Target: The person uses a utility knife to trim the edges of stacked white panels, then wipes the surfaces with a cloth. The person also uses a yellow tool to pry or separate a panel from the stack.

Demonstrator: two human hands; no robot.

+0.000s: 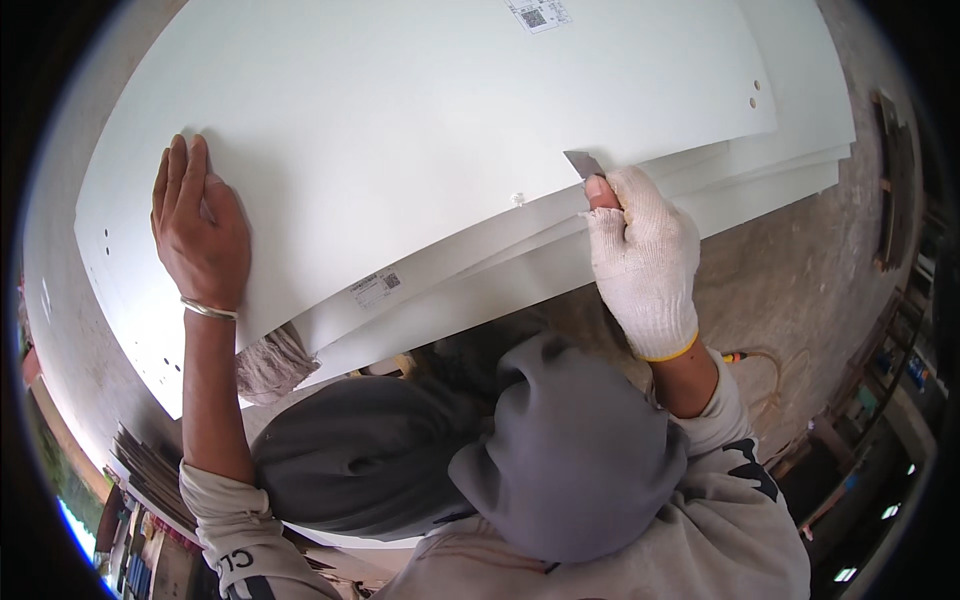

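Note:
A large white panel [380,130] lies on top of a loose stack of similar panels. My bare left hand [200,225], with a bangle at the wrist, rests open and flat on its left part. My right hand [645,255] wears a white knit glove that leaves the thumb tip bare. Its fingers are closed on a short grey metal blade [582,162], which points up and left over the panel near its front edge. Any handle is hidden in the glove. A small white scrap [517,199] sits at that edge, left of the blade.
Lower white panels [690,210] jut out at the right and front. A grey-brown cloth [275,368] hangs under the front edge by my left forearm. A hose [775,375] lies on the floor at right. Several dark boards [150,475] stand at lower left.

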